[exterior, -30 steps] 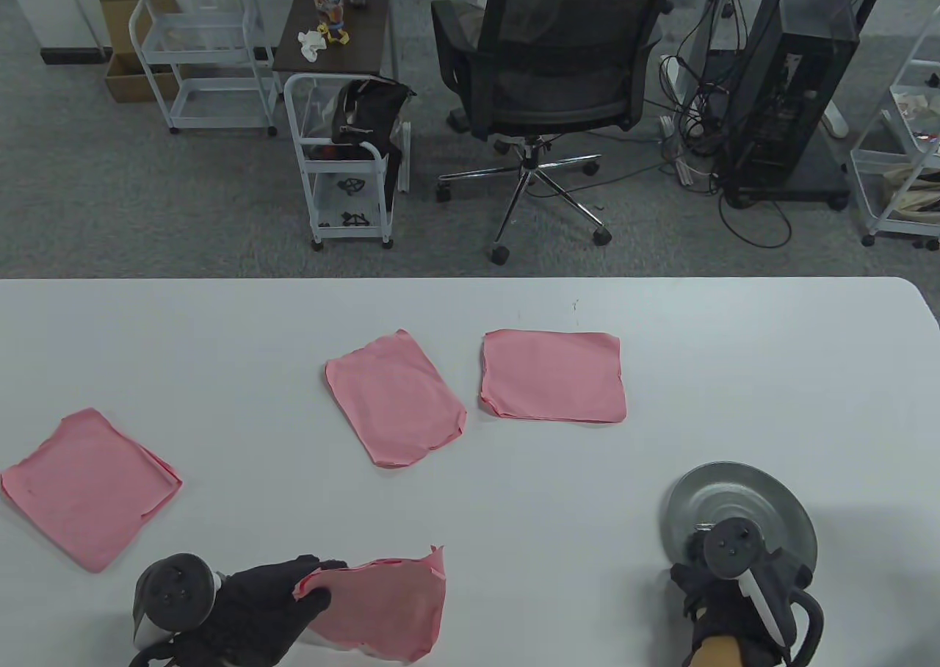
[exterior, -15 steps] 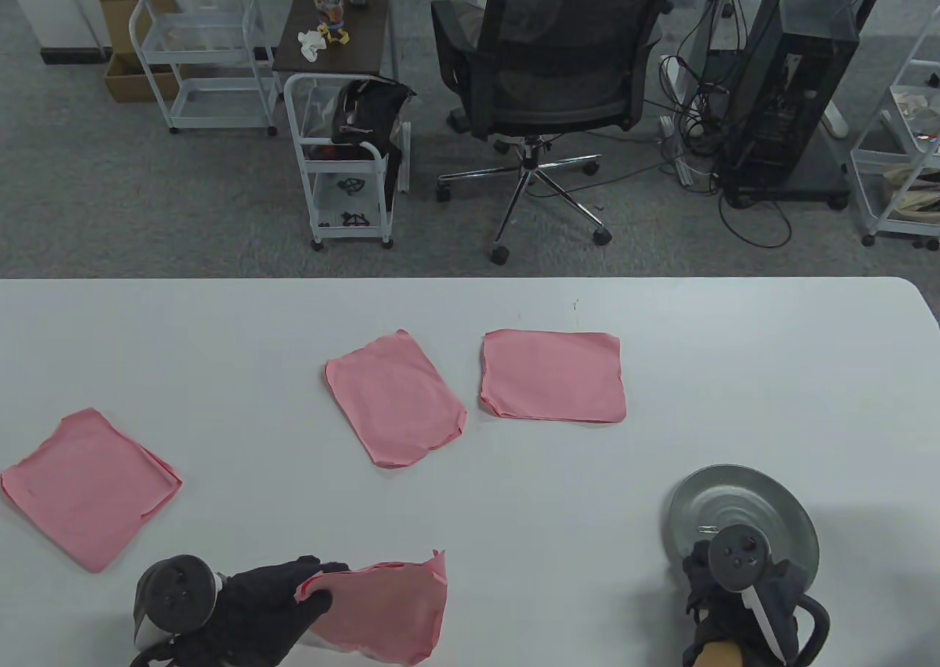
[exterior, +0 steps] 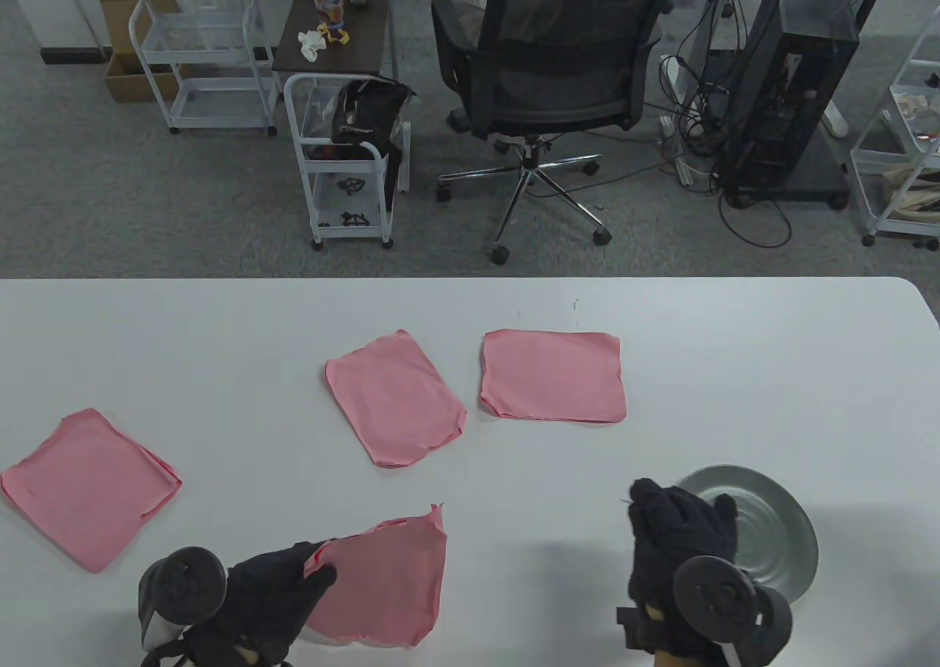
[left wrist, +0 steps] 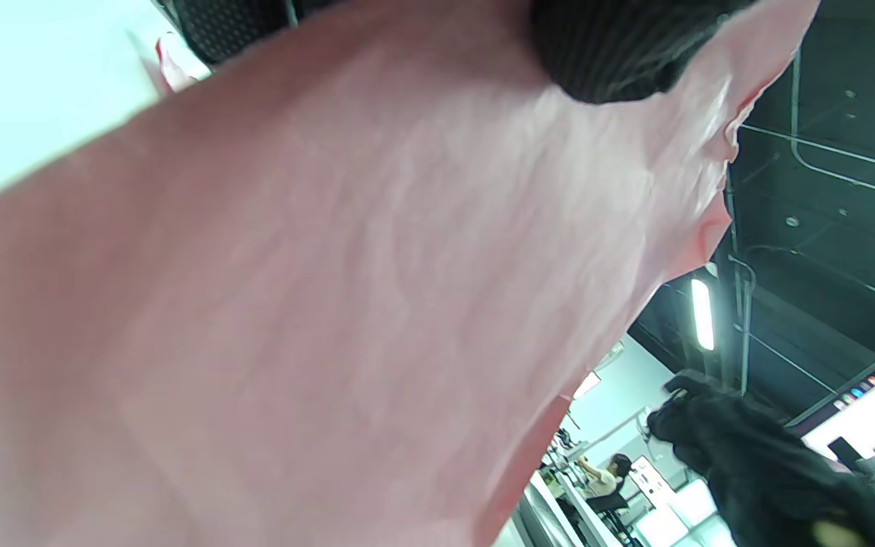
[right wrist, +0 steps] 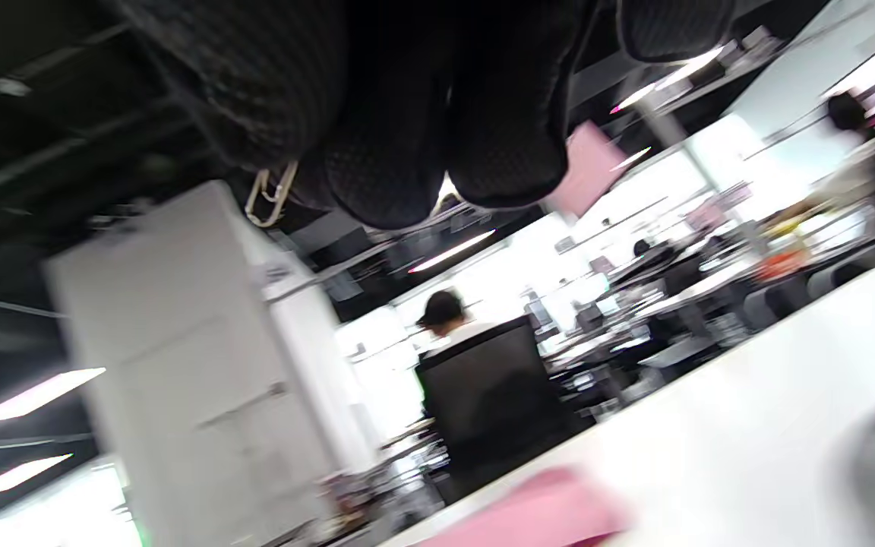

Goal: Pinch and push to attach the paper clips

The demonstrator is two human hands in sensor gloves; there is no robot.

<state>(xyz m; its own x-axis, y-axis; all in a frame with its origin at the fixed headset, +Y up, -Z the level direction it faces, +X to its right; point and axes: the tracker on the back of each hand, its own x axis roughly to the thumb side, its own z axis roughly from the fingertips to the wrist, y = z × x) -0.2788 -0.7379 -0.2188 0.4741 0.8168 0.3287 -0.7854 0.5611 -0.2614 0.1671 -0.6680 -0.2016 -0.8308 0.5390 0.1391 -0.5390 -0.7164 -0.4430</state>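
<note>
My left hand [exterior: 275, 597] pinches the left edge of a pink paper stack [exterior: 385, 586] at the table's front and holds it lifted; the paper fills the left wrist view [left wrist: 331, 304]. My right hand [exterior: 679, 542] is raised over the table just left of a round metal dish [exterior: 778, 527]. In the right wrist view its fingertips [right wrist: 407, 152] pinch a silver paper clip [right wrist: 270, 196]. The clip is barely visible in the table view.
Three more pink paper stacks lie on the white table: one at the far left [exterior: 88, 487], one in the middle [exterior: 396, 406], one to its right [exterior: 554, 377]. An office chair [exterior: 551, 72] and carts stand beyond the table's far edge.
My right hand left the metal dish and rose to the left, carrying a paper clip. My left hand tilted the held paper stack up a little.
</note>
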